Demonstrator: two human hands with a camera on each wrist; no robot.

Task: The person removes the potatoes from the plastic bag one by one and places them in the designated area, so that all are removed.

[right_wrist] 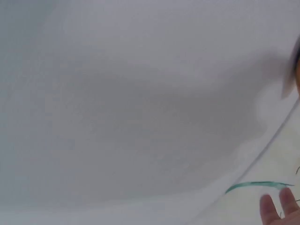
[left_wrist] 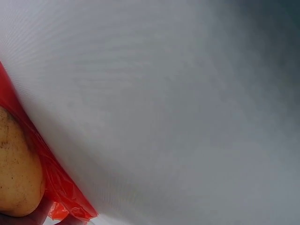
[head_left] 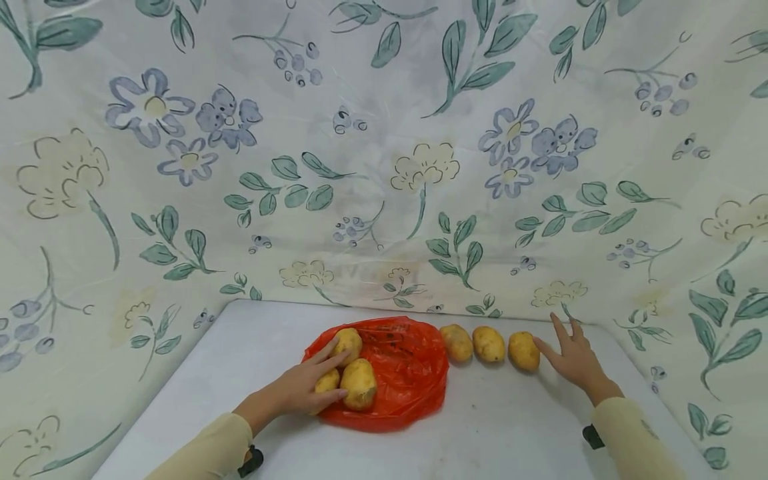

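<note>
A red plastic bag (head_left: 414,373) lies spread on the table, with several potatoes at its left side. My left hand (head_left: 300,390) rests over that group with straight, spread fingers. One fingertip reaches the upper potato (head_left: 348,347), and the thumb lies along the larger potato (head_left: 358,383). Part of another potato (head_left: 327,381) shows between them. In the left wrist view a potato (left_wrist: 18,164) sits against the red plastic, fingers below it. My right hand (head_left: 573,357) is spread at the row's right end, thumb tip right by the rightmost potato (head_left: 525,351).
Right of the bag, two more potatoes stand in the row, one at the bag's edge (head_left: 457,343) and one in the middle (head_left: 489,344). The white table (head_left: 480,433) meets a flower-patterned cloth (head_left: 372,220) at its back and sides.
</note>
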